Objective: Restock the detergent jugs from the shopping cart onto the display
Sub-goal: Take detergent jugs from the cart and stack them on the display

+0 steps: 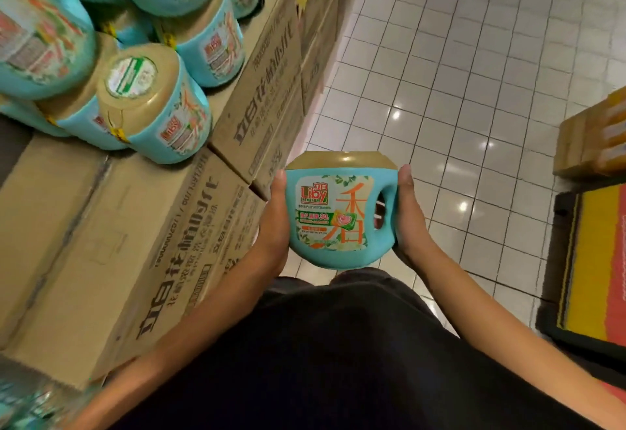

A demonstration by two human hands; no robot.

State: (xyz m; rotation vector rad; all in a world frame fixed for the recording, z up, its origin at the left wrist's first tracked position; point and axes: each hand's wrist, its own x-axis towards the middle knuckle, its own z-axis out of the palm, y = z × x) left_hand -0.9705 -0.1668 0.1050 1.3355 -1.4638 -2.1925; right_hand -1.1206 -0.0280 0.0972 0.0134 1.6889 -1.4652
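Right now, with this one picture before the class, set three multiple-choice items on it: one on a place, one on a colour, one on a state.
1. Where do the stacked jugs stand?
A) on cardboard boxes
B) on the tiled floor
C) in a cart

2. What colour is the cap of the held jug?
A) red
B) gold
C) black

3. How is the held jug carried?
A) by its handle, in one hand
B) resting on a box
C) between both hands

Answers:
1 A: the stacked jugs sit on top of the cardboard boxes.
2 B: the cap shines gold above the turquoise body.
3 C: the left hand and the right hand grip its two sides.
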